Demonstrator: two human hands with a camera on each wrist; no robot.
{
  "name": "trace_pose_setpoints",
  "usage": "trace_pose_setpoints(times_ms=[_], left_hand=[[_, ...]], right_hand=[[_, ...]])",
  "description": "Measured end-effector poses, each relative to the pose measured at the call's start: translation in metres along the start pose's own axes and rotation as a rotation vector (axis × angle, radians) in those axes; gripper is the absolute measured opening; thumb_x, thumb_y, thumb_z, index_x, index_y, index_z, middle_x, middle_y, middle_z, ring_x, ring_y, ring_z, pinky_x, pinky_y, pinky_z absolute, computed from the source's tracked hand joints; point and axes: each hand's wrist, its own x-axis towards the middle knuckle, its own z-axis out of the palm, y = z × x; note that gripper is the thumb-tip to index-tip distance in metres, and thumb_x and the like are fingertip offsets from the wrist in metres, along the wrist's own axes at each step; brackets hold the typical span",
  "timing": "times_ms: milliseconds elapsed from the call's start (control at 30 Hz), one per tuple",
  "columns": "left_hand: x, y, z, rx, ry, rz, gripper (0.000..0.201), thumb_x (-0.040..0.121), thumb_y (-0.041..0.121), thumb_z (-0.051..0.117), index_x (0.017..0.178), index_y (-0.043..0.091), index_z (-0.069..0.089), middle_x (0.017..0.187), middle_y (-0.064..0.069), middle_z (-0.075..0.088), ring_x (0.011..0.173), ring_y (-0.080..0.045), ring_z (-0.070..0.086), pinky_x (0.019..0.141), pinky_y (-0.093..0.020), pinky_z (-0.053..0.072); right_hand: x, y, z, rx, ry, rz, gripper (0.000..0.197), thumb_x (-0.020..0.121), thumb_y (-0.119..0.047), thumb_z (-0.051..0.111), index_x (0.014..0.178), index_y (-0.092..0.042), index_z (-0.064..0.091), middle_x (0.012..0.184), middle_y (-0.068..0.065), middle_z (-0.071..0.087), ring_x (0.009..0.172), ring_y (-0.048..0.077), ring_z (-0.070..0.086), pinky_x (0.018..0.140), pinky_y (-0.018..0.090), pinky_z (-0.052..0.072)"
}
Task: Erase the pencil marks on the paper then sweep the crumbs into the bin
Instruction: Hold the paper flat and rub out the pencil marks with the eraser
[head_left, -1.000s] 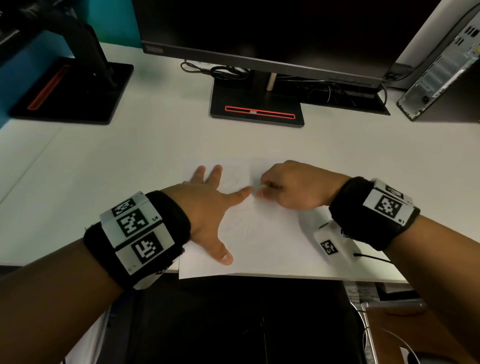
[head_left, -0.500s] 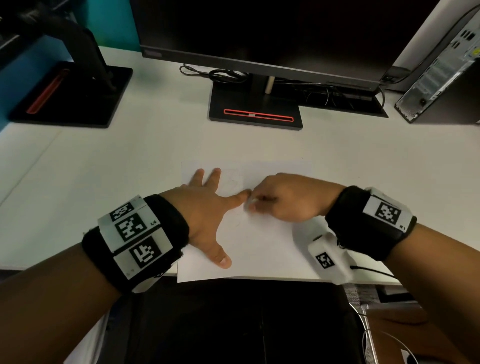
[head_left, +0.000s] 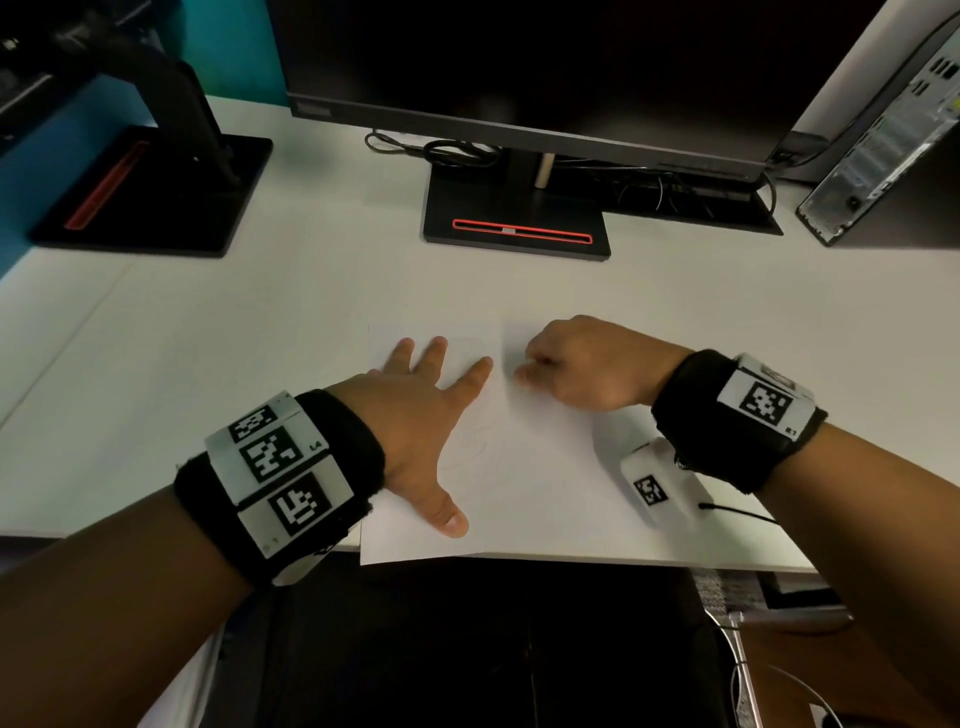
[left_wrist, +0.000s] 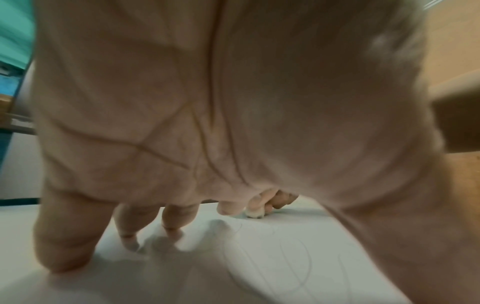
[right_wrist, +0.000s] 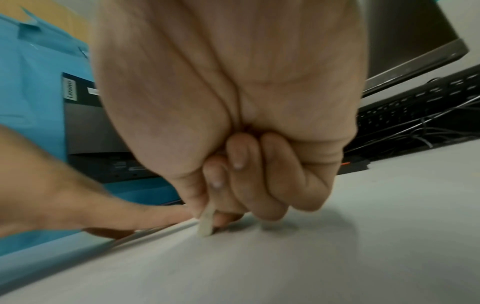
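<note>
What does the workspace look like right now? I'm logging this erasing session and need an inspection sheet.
Surface: white desk.
Job's things: paper at the front edge, faint pencil marks remaining; eraser tip on the paper; bin not seen.
Clutter: nothing seen.
Grippers: left hand spread flat on the paper; right hand pinches the eraser.
Cables: tangle behind the monitor stand.
Surroundings: monitor, computer tower.

Thin matt white paper (head_left: 540, 483) w/ faint grey pencil lines, flat at near edge of smooth matt white desk (head_left: 260, 364). Small off-white eraser (right_wrist: 206, 224), dull rubbery look. Soft black cloth wristbands (head_left: 358, 441). Far edge: matt black plastic monitor stand (head_left: 519, 228) w/ glossy red strip.
</note>
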Motion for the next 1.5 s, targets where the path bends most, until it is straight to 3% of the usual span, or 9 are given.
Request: trace_pose_setpoints(times_ms=[100, 367, 467, 633, 800, 967, 1100, 1333, 1500], left_hand=[[0.000, 0.001, 0.001, 0.017, 0.006, -0.005, 0.154, 0.059, 0.076, 0.080, 0.150, 0.030, -0.037, 0.160, -0.008, -0.038, 0.149, -0.036, -0.028, 0.122, -0.055, 0.016], [-0.003, 0.002, -0.002, 0.042, 0.006, -0.015, 0.155, 0.060, 0.077, 0.078, 0.153, 0.018, -0.031, 0.160, -0.009, -0.037, 0.150, -0.036, -0.024, 0.122, -0.055, 0.017], [-0.003, 0.002, -0.002, 0.037, 0.000, -0.013, 0.155, 0.060, 0.077, 0.078, 0.153, 0.018, -0.031, 0.160, -0.009, -0.038, 0.150, -0.037, -0.025, 0.123, -0.055, 0.016], [-0.004, 0.003, -0.003, 0.045, 0.000, -0.016, 0.153, 0.061, 0.077, 0.077, 0.153, 0.019, -0.031, 0.160, -0.009, -0.038, 0.150, -0.036, -0.025, 0.122, -0.055, 0.016], [-0.004, 0.003, -0.003, 0.037, 0.000, -0.012, 0.154, 0.061, 0.076, 0.078, 0.153, 0.018, -0.031, 0.160, -0.009, -0.038, 0.150, -0.037, -0.025, 0.122, -0.054, 0.014], [-0.005, 0.004, -0.003, 0.038, -0.001, -0.017, 0.154, 0.061, 0.077, 0.077, 0.153, 0.019, -0.031, 0.160, -0.009, -0.038, 0.150, -0.036, -0.025, 0.122, -0.055, 0.016], [-0.004, 0.002, -0.002, 0.034, 0.008, -0.008, 0.154, 0.060, 0.077, 0.078, 0.153, 0.018, -0.030, 0.160, -0.009, -0.038, 0.150, -0.036, -0.025, 0.123, -0.054, 0.015], [-0.004, 0.002, -0.002, 0.033, 0.008, -0.009, 0.154, 0.061, 0.077, 0.078, 0.154, 0.018, -0.030, 0.160, -0.009, -0.038, 0.150, -0.037, -0.025, 0.122, -0.053, 0.013], [-0.004, 0.002, -0.002, 0.032, 0.013, -0.006, 0.154, 0.060, 0.077, 0.078, 0.154, 0.018, -0.030, 0.160, -0.010, -0.037, 0.150, -0.037, -0.024, 0.122, -0.053, 0.012]], right_hand=[[-0.008, -0.015, 0.012, 0.004, -0.090, -0.094, 0.041, 0.104, -0.041, 0.043, 0.067, -0.024, 0.048, 0.071, -0.009, 0.050, 0.069, 0.008, 0.050, 0.066, 0.030, 0.037], [0.004, 0.006, 0.000, -0.011, 0.045, 0.015, 0.041, 0.103, -0.039, 0.044, 0.068, -0.018, 0.050, 0.073, -0.005, 0.053, 0.076, 0.022, 0.053, 0.064, 0.032, 0.036], [-0.003, -0.007, 0.010, 0.001, -0.051, -0.100, 0.039, 0.103, -0.041, 0.043, 0.073, -0.019, 0.053, 0.076, -0.007, 0.053, 0.076, 0.018, 0.054, 0.071, 0.034, 0.044], [-0.001, 0.016, -0.006, -0.006, 0.004, 0.039, 0.042, 0.103, -0.041, 0.045, 0.077, -0.011, 0.057, 0.073, -0.001, 0.055, 0.072, 0.021, 0.052, 0.064, 0.033, 0.040], [-0.006, 0.002, 0.010, 0.015, -0.081, -0.092, 0.039, 0.102, -0.043, 0.046, 0.071, -0.020, 0.052, 0.075, -0.003, 0.057, 0.073, 0.019, 0.055, 0.068, 0.033, 0.043], [0.005, 0.018, -0.009, -0.009, 0.006, 0.058, 0.043, 0.103, -0.041, 0.044, 0.067, -0.018, 0.049, 0.072, -0.002, 0.053, 0.072, 0.020, 0.051, 0.062, 0.032, 0.035], [0.003, 0.003, 0.003, -0.023, -0.050, -0.016, 0.040, 0.103, -0.041, 0.043, 0.068, -0.023, 0.049, 0.077, -0.006, 0.053, 0.074, 0.016, 0.051, 0.066, 0.033, 0.038], [0.015, 0.011, -0.008, 0.053, 0.014, 0.076, 0.046, 0.102, -0.038, 0.046, 0.064, -0.013, 0.048, 0.065, 0.000, 0.050, 0.065, 0.021, 0.047, 0.058, 0.032, 0.035], [0.009, -0.005, 0.002, 0.042, -0.104, -0.029, 0.043, 0.103, -0.039, 0.044, 0.069, -0.014, 0.053, 0.071, 0.000, 0.055, 0.068, 0.018, 0.049, 0.064, 0.031, 0.040]])
